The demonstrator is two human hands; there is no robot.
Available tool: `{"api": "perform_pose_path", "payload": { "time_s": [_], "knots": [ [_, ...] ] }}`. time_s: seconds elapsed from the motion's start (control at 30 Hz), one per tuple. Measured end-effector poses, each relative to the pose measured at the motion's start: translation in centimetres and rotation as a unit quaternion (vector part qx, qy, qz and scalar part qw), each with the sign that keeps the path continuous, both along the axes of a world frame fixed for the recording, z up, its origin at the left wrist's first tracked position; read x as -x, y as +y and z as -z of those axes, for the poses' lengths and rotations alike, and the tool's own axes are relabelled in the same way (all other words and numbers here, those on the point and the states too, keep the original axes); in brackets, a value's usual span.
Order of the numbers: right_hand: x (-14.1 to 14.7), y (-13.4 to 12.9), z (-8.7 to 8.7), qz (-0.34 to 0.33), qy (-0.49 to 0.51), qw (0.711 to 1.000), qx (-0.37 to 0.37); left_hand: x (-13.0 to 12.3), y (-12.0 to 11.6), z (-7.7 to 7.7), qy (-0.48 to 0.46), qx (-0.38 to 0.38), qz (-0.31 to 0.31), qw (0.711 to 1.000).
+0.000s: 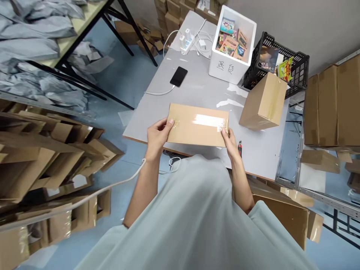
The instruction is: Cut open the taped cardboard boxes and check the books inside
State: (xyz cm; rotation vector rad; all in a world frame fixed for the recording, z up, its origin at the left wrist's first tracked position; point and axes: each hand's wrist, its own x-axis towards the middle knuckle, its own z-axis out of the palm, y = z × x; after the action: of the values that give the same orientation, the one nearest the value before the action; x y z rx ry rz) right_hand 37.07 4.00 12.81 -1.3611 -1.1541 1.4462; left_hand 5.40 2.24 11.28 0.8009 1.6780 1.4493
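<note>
A flat brown cardboard box (194, 127), with a strip of shiny tape on its upper face, is held level between my two hands at the table's front edge. My left hand (159, 135) grips its left end, thumb on top. At the right end, my right hand (230, 141) holds it with the thumb on the lower corner. Just right of my right hand a red and black cutter (240, 148) lies on the grey table (205, 89). A taller closed carton (264, 103) stands farther right.
A black phone (179, 76) with a white cable lies behind the box. At the back are a power strip (186, 42), a white foam bin (229, 69) of small packets and a black crate (300, 71). Stacked cartons (39, 157) fill the left; a metal rack (298, 165) stands right.
</note>
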Motion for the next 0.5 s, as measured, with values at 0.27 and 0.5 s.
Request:
{"api": "perform_pose_path", "payload": {
  "time_s": [0.27,0.5],
  "knots": [
    [-2.2,-0.1,1.2,0.001,-0.001,1.0,0.004,-1.0,-1.1,1.4,-0.024,-0.016,0.033,0.999],
    [-6.1,0.1,1.2,-0.003,-0.001,1.0,0.01,-0.8,0.0,7.7,-0.069,0.088,0.027,0.993]
  ]
}}
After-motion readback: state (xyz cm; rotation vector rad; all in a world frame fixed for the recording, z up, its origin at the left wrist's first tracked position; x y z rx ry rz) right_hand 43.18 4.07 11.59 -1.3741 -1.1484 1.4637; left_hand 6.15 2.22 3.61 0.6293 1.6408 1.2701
